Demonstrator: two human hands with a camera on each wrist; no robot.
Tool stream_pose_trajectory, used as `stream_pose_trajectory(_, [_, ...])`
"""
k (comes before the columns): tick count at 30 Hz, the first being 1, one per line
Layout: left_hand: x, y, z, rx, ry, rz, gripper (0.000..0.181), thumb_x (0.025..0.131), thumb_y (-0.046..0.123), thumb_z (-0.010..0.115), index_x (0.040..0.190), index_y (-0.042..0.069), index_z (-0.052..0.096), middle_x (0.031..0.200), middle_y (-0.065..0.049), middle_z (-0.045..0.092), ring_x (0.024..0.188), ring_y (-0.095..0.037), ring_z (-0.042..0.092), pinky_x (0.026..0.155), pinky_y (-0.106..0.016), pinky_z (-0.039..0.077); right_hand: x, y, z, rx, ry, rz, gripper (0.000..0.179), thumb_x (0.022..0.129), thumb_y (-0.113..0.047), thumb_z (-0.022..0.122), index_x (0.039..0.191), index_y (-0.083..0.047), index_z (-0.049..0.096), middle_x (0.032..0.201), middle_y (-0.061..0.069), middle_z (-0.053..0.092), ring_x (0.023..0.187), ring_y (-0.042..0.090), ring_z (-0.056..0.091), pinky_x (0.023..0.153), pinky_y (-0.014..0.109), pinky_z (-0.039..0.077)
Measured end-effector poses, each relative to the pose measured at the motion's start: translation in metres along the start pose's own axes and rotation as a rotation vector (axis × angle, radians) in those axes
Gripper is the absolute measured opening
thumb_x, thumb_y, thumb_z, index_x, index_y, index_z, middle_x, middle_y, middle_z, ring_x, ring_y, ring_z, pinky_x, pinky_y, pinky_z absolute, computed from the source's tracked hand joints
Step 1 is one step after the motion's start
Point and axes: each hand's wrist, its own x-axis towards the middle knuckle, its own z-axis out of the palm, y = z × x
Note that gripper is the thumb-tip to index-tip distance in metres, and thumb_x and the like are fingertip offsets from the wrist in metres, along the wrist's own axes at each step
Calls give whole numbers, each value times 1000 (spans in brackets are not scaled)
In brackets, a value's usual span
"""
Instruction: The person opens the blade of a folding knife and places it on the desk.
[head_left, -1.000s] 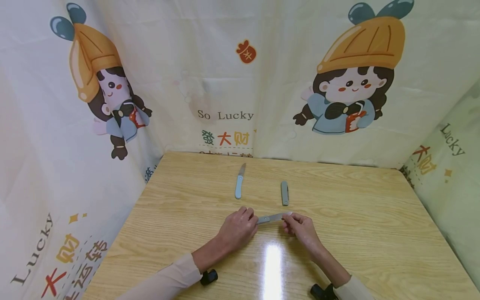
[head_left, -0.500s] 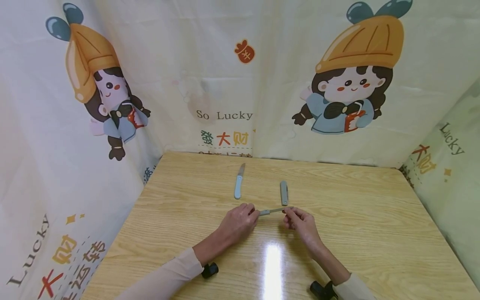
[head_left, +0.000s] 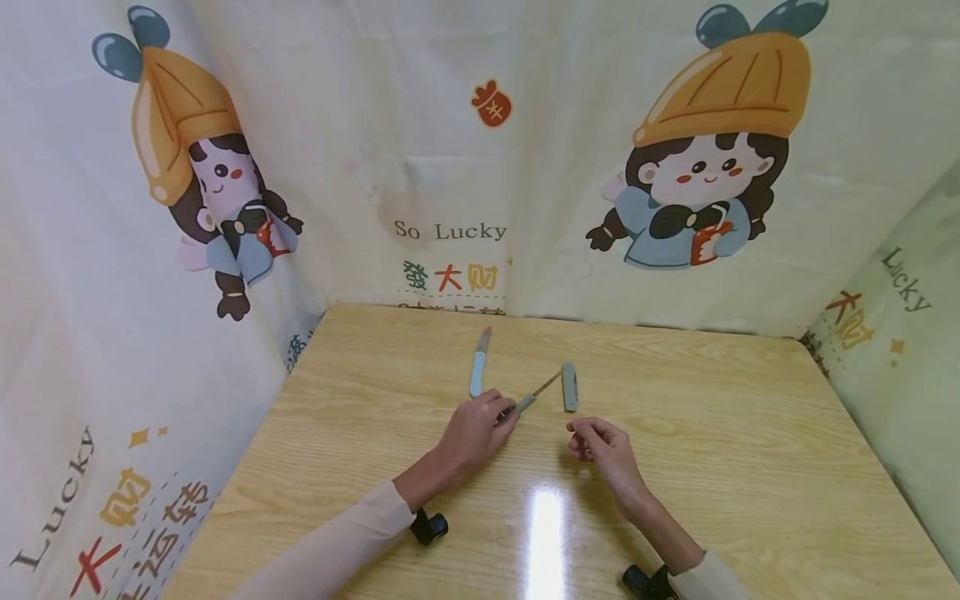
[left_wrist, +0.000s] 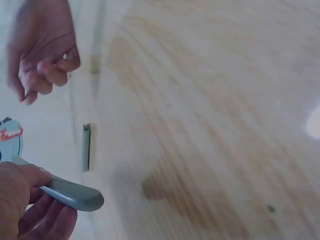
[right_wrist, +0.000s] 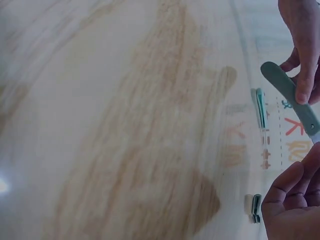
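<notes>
My left hand (head_left: pixel 478 429) grips a folding knife (head_left: pixel 527 403) by its grey-green handle. The thin blade is swung out and points away to the upper right in the head view, edge-on. In the left wrist view, thumb and fingers pinch the handle (left_wrist: pixel 75 194), whose rounded butt sticks out. Right of the knife and a little nearer, my right hand (head_left: pixel 609 457) hovers with loosely curled fingers and nothing in them. A folded grey pocket knife (head_left: pixel 570 388) lies beyond the right hand, close to the held blade's tip in the head view.
On the table (head_left: pixel 697 433), beyond the left hand, lies a light blue knife (head_left: pixel 477 372) with its blade out, pointing to the back. A printed cloth (head_left: pixel 555 183) hangs behind the table and at both sides. Wrist cameras (head_left: pixel 430 527) sit below both hands.
The right fingers pinched the blade earlier and have let go; that hand stays nearly in place. The left hand has moved away from the body, turning the knife so its blade points farther away.
</notes>
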Motion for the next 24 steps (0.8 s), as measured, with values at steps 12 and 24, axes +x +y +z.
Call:
stream_pose_trajectory(12, [33,-14,3,-322,-30,-373,14,97,14,70,100,4,80,85,1,73,72,-8,65,64,-28,55,-2,2,-1,-17,-12,-18,31,106,-15,57,109,15,64,74,11,60,69,19,58,70,30,55])
stream_pose_trajectory(24, [61,-20,25,-278,-39,-515,16,96,13,72,105,1,77,88,-5,75,76,-15,70,68,-34,58,-2,3,4,-34,-44,25,25,105,-10,56,108,13,65,83,21,63,73,22,60,71,30,55])
